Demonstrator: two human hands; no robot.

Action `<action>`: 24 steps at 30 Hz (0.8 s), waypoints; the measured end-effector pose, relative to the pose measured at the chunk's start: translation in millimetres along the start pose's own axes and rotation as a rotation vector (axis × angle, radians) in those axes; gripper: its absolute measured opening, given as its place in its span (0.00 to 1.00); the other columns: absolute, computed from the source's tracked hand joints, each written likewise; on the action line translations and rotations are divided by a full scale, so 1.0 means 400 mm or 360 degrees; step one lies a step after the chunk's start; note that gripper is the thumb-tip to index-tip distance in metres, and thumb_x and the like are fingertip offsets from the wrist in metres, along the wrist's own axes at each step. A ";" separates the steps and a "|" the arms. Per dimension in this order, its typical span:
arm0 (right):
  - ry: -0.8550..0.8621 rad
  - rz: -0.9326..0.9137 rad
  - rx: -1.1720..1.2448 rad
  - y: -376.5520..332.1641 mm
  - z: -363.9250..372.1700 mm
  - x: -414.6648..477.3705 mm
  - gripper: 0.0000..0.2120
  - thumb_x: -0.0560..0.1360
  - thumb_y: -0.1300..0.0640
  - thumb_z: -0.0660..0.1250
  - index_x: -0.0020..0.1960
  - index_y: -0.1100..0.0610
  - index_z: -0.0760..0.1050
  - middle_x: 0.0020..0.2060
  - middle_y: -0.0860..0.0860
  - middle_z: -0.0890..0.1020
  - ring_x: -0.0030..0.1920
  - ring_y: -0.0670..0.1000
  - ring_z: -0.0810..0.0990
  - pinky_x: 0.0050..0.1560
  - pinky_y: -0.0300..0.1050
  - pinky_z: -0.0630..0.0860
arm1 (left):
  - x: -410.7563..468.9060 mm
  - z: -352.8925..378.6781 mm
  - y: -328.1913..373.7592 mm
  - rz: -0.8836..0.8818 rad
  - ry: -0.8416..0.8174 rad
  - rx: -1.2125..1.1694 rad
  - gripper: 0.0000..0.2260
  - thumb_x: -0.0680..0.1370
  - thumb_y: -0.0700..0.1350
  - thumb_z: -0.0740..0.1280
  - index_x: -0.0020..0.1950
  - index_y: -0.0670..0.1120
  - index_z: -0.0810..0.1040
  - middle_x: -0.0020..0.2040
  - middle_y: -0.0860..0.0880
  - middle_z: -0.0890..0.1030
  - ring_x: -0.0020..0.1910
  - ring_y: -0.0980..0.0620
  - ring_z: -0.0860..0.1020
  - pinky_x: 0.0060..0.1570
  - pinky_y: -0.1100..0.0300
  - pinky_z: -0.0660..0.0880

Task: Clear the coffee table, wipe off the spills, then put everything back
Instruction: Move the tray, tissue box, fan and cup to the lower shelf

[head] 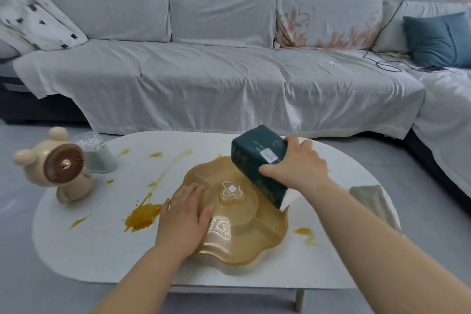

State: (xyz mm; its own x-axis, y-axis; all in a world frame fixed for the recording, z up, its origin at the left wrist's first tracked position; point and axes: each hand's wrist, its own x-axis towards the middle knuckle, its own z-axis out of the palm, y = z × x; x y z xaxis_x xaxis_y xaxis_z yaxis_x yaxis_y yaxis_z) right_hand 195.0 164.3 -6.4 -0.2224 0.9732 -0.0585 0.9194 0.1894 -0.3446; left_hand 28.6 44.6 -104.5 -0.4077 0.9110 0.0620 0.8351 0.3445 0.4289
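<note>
A white oval coffee table (84, 250) carries yellow-orange spills (142, 216) on its left, middle and right. At its centre stands a translucent amber snack tray with a lid (244, 232). My left hand (182, 216) lies flat on the tray's left side, fingers spread. My right hand (295, 163) grips a dark green tissue pack (260, 160), which is tilted with its lower end over the tray's right rim. A grey-green cloth (374, 201) lies folded at the table's right end.
A beige bear-shaped fan (56, 166) stands at the table's left end beside a pale green tub of small white pieces (98, 155). A covered grey sofa (216, 79) runs behind the table, with cushions and a black cable (392, 18). Grey floor surrounds the table.
</note>
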 end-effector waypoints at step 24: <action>0.0395 -0.0654 0.0297 -0.294 0.118 -0.039 0.33 0.69 0.46 0.69 0.68 0.55 0.62 0.66 0.55 0.71 0.66 0.56 0.68 0.66 0.51 0.64 | -0.008 -0.218 -0.416 -0.0986 0.0996 -0.1007 0.29 0.67 0.44 0.72 0.64 0.43 0.64 0.62 0.41 0.69 0.60 0.41 0.69 0.57 0.50 0.67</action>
State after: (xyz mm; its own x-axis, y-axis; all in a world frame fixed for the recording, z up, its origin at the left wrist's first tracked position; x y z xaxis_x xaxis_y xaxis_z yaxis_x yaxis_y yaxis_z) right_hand 75.1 120.6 -9.2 -0.4490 0.8291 0.3332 0.6935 0.5585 -0.4551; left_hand -141.1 -35.2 -97.5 -0.9588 0.2803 0.0464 0.1504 0.3620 0.9200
